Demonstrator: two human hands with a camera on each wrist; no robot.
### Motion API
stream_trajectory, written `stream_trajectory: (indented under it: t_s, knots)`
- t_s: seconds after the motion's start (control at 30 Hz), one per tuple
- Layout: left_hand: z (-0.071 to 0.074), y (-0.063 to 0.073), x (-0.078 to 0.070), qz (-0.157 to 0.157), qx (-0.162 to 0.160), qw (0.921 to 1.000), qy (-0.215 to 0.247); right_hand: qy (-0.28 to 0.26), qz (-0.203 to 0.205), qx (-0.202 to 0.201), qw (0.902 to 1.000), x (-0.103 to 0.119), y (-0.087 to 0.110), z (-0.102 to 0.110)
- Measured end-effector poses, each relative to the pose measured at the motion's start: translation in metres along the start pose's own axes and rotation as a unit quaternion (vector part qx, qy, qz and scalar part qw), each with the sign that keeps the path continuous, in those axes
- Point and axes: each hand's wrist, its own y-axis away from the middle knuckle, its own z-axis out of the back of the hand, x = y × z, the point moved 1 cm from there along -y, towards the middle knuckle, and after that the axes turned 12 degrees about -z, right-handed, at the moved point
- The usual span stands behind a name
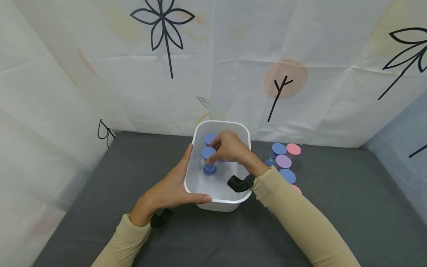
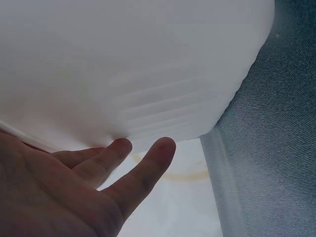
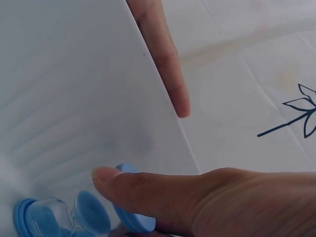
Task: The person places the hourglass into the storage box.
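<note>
A white plastic bin [image 1: 230, 185] stands in front of me with blue-capped sand timers inside. My left hand [image 1: 171, 189] rests against its near left corner, thumb along the front rim and straight fingers [image 2: 143, 177] touching the outer side wall. Inside the bin, my right hand [image 1: 230, 148] pinches an upright blue sand timer [image 1: 209, 168] between thumb and fingers; its fingertips are partly hidden. Behind it is another blue sand timer [image 1: 209, 138]. A bit of purplish colour shows under the right hand, too covered to identify.
Right of the bin, several sand timers stand close together on the dark grey table [image 1: 333, 193], among them a blue one [image 1: 279, 149], a pink one [image 1: 293, 149] and a purple one [image 1: 283, 161]. My right forearm partly covers the nearest. A patterned white cloth [image 1: 240, 92] hangs behind.
</note>
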Motion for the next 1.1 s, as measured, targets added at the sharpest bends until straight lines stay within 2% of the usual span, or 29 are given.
stream_trajectory:
  t_s: [0.3,0.87,1.1]
  knots:
    - [0.0005,0.0006,0.0006,0.009,0.002,0.9999,-0.008,0.008,0.0,-0.004,1.0,-0.0009,-0.0004,-0.0012]
    - [0.0005,0.0002,-0.0007,0.001,0.001,1.0,-0.009,0.042,-0.012,-0.036,0.9984,0.0003,0.0014,0.0001]
    - [0.0007,0.0008,-0.0008,0.016,0.003,0.9998,-0.012,0.036,-0.007,-0.034,0.9987,0.001,0.0012,-0.0013]
